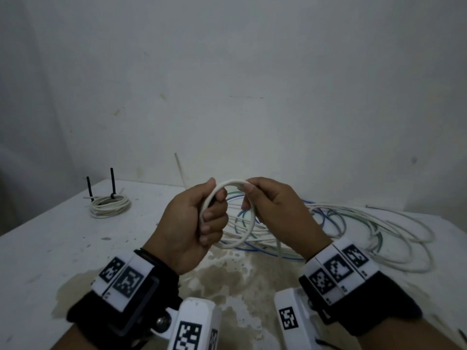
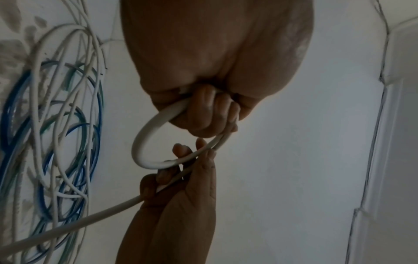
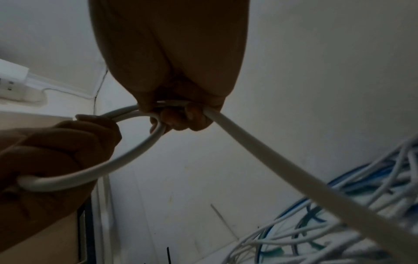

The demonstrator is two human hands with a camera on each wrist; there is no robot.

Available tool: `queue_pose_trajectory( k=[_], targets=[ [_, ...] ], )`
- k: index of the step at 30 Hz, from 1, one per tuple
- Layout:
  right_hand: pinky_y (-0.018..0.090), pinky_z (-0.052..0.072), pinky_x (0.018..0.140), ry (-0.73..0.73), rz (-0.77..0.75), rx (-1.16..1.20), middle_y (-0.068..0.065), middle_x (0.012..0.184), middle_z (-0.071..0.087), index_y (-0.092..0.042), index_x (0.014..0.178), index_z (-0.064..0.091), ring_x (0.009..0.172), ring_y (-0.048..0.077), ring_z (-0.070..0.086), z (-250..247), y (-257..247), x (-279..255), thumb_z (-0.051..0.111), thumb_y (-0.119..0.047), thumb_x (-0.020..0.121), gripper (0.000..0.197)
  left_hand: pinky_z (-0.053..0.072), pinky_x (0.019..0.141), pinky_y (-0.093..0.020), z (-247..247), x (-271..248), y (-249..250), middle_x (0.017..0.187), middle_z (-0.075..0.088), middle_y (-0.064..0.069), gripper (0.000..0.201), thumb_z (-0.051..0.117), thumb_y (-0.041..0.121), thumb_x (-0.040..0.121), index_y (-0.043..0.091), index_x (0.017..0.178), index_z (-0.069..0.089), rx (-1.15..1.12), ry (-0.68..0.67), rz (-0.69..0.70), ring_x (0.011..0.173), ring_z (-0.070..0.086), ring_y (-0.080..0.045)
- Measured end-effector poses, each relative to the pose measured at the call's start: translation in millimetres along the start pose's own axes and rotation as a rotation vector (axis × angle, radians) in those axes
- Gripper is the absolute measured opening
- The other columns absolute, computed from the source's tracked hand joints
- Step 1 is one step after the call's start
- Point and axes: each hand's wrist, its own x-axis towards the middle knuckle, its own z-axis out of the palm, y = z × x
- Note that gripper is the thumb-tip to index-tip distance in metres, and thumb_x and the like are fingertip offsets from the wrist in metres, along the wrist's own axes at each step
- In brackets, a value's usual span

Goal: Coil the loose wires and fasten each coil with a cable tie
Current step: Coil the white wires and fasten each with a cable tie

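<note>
I hold a thick white wire (image 1: 249, 231) bent into a small loop above the table. My left hand (image 1: 202, 218) grips the loop's left side with curled fingers. My right hand (image 1: 262, 200) pinches the loop's top right, and the wire's free length (image 3: 271, 153) runs down from it toward the pile. In the left wrist view the loop (image 2: 144, 135) curves from my left hand's fingers (image 2: 210, 110) to my right hand (image 2: 181, 180). A pile of loose white, blue and green wires (image 1: 353, 223) lies behind and right of my hands.
A finished white coil (image 1: 110, 205) with two black cable ties (image 1: 113, 183) standing up sits at the table's back left. The white table (image 1: 50, 248) has a brown stain near its front. A wall stands close behind. A white power strip (image 3: 13, 84) shows at the left.
</note>
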Motion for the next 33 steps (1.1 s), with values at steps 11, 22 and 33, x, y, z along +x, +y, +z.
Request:
queue_pose_trajectory(
  k=[11,22,33],
  targets=[
    [0.025,0.032,0.05,0.12,0.178,0.195,-0.007,0.055,0.049,-0.015,0.076,0.062,0.044,0.004,0.037,1,11,2,0.047,-0.034,0.096,0.031,0.015,0.033,-0.019,14,11,-16,0.044,0.024,0.006,0.046,0.037,0.044,0.095,0.016,0.06,0.047,-0.104,0.032,0.063,0.031,0.02,-0.005],
    [0.031,0.041,0.056,-0.272,0.304,-0.13,0.008,0.073,0.06,-0.017,0.09,0.043,0.054,0.019,0.049,2,26,-29,0.036,-0.039,0.1,0.025,0.02,0.03,-0.015,-15,12,20,0.041,0.027,0.008,0.042,0.033,0.041,0.1,0.02,0.064,0.037,-0.234,0.29,0.263,0.03,0.023,-0.004],
    [0.025,0.027,0.047,-0.252,0.179,-0.517,-0.001,0.068,0.051,-0.024,0.101,0.041,0.052,0.012,0.039,-4,23,-46,0.043,-0.019,0.099,0.005,0.021,0.035,-0.017,-53,-10,45,0.046,0.031,0.01,0.024,0.036,0.025,0.091,0.019,0.068,0.038,-0.27,0.379,0.402,0.034,0.025,-0.006]
  ],
)
